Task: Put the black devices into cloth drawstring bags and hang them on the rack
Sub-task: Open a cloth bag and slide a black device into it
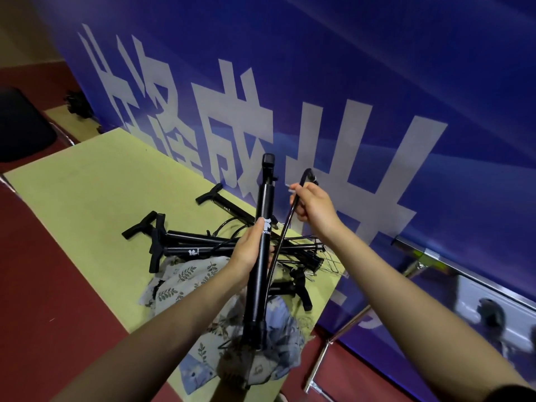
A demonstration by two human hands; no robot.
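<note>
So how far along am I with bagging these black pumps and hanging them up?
Early, it seems. Nothing looks done: no bagged pump shows, and no rack is clearly in view. In hand: your left hand grips one black pump by its barrel while your right hand pinches its hose. Left: the pile of pumps on the yellow-green table, and the floral cloth bags.

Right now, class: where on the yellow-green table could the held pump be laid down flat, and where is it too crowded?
Free: the table's far left stretch, bordered by the red floor, the blue banner and the pump pile. Crowded: the middle under the pile, and the near end, covered by floral cloth bags.
</note>
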